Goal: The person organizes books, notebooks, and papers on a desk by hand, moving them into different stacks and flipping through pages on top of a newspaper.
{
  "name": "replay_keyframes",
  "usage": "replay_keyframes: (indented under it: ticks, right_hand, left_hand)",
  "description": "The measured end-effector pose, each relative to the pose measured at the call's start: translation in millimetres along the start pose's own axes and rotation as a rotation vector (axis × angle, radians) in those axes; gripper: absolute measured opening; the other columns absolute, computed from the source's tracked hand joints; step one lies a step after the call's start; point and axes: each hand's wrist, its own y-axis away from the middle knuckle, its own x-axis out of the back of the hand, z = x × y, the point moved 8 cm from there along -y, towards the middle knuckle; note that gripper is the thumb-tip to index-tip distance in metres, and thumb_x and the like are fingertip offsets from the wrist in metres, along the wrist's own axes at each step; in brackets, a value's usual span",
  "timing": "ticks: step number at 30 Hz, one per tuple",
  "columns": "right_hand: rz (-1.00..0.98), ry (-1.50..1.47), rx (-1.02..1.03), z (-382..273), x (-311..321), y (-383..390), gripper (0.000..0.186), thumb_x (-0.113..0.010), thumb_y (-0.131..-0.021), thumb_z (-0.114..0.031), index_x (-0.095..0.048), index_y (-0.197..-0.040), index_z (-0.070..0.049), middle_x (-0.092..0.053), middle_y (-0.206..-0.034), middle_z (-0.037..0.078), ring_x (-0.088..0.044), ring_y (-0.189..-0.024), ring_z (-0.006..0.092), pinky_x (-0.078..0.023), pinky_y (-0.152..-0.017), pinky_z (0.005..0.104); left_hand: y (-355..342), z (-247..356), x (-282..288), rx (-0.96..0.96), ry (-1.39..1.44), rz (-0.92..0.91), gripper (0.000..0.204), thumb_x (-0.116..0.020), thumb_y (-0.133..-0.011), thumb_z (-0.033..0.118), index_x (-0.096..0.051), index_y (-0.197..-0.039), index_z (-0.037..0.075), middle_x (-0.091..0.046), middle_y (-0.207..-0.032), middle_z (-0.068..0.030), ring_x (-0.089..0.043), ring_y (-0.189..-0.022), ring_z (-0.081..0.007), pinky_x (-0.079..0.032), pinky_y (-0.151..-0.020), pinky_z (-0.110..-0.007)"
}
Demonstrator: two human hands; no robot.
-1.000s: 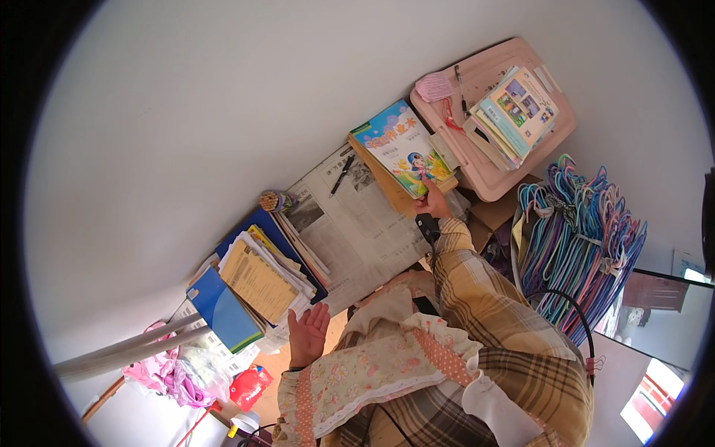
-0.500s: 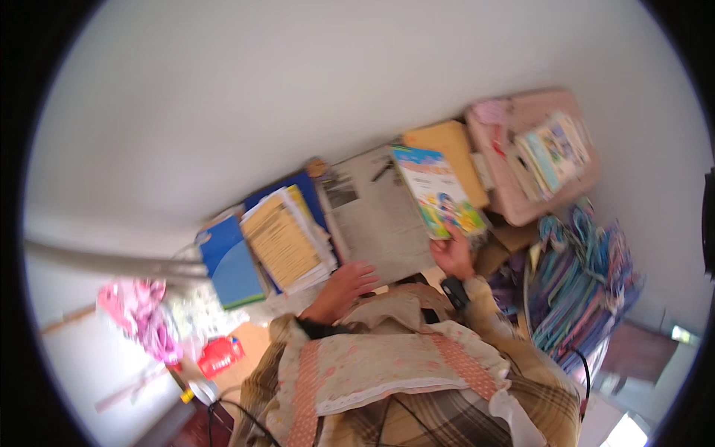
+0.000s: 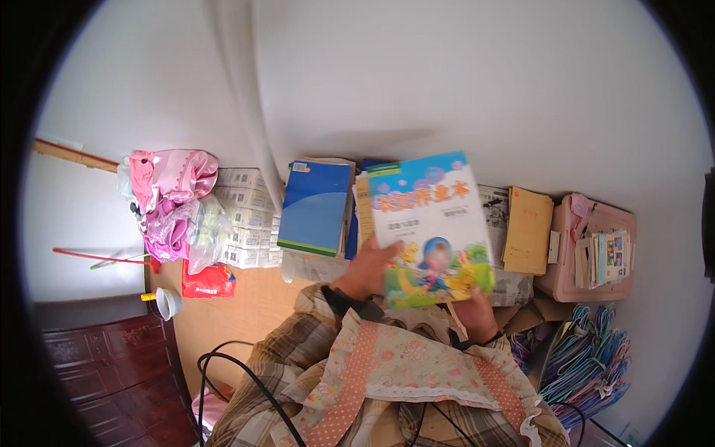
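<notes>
My left hand (image 3: pixel 371 268) grips the left side of a colourful booklet (image 3: pixel 428 208) with a blue top and a cartoon child on the cover. My right hand (image 3: pixel 477 316) holds it at the lower right corner. The booklet is raised in front of me, over a pile of papers (image 3: pixel 363 200). Behind it to the left lies a stack with a blue folder (image 3: pixel 313 208) on top. A brown envelope (image 3: pixel 529 227) rests on newspaper (image 3: pixel 493 201) to its right.
A pink lid or bin (image 3: pixel 564 274) bearing booklets is at the right, above many hangers (image 3: pixel 588 357). At the left are pink bags (image 3: pixel 171 175), pale packs (image 3: pixel 246 216), a red bag (image 3: pixel 208 280) and a dark wooden chest (image 3: pixel 112 357). Black cables hang low near me.
The booklet has been lifted off the envelope and moved left. My left hand, earlier open, now grips it too. The view has turned, showing more of the left side.
</notes>
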Motion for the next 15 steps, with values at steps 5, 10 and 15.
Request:
replay_keyframes:
  ticks: [5, 10, 15]
  right_hand:
    - [-0.181, 0.1, -0.184, 21, -59, -67, 0.06, -0.057, -0.093, -0.029, -0.034, -0.14, 0.0, -0.057, -0.122, 0.008, -0.057, -0.108, 0.0148, -0.045, -0.09, 0.0271]
    - [-0.093, 0.595, -0.251, 87, -90, -121, 0.028, -0.051, -0.093, -0.006, -0.052, -0.121, -0.003, -0.062, -0.103, -0.002, -0.055, -0.088, 0.0041, -0.042, -0.071, 0.0191]
    - [-0.046, 0.608, -0.126, 140, -92, -163, 0.027, -0.05, -0.092, -0.001, -0.053, -0.118, -0.001, -0.062, -0.103, 0.001, -0.057, -0.089, 0.0069, -0.044, -0.075, 0.0214]
  left_hand:
    - [24, 32, 111, 0.005, 0.213, 0.031, 0.046, -0.053, -0.091, 0.0, -0.039, -0.135, 0.001, -0.052, -0.132, -0.0133, -0.055, -0.117, -0.0241, -0.048, -0.097, -0.037]
    - [20, 42, 202, 0.058, 0.09, 0.079, 0.045, -0.055, -0.09, 0.001, -0.042, -0.134, 0.001, -0.055, -0.129, -0.013, -0.056, -0.116, -0.0237, -0.047, -0.098, -0.037]
    - [-12, 59, 279, 0.068, -0.305, 0.214, 0.047, -0.058, -0.088, 0.003, -0.043, -0.132, -0.001, -0.058, -0.122, -0.0105, -0.057, -0.109, -0.0191, -0.047, -0.092, -0.032]
